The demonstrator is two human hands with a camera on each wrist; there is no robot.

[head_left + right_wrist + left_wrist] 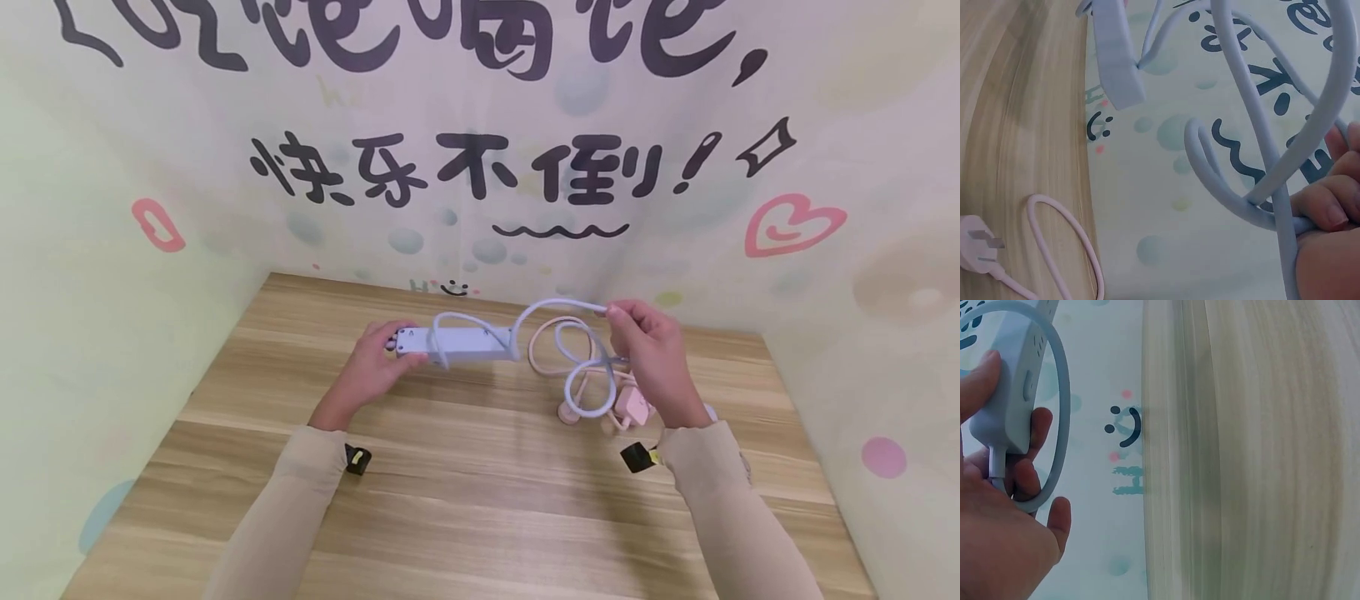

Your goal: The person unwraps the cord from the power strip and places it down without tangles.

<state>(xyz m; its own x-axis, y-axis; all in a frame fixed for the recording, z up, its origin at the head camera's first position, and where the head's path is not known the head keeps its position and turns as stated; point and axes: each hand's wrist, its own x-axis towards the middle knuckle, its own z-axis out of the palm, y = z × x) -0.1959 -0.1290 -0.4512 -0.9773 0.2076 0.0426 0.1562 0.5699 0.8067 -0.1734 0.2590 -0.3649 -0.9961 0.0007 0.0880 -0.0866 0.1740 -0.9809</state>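
While the power strip (472, 342) is gripped by the left hand (371, 362), cord (555, 302) is pinched by the right hand (655, 354) at three o'clock.

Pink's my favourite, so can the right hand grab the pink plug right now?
Probably not yet: the right hand is near the pink three-pin plug, but it holds the pale blue cord and might need to let go first.
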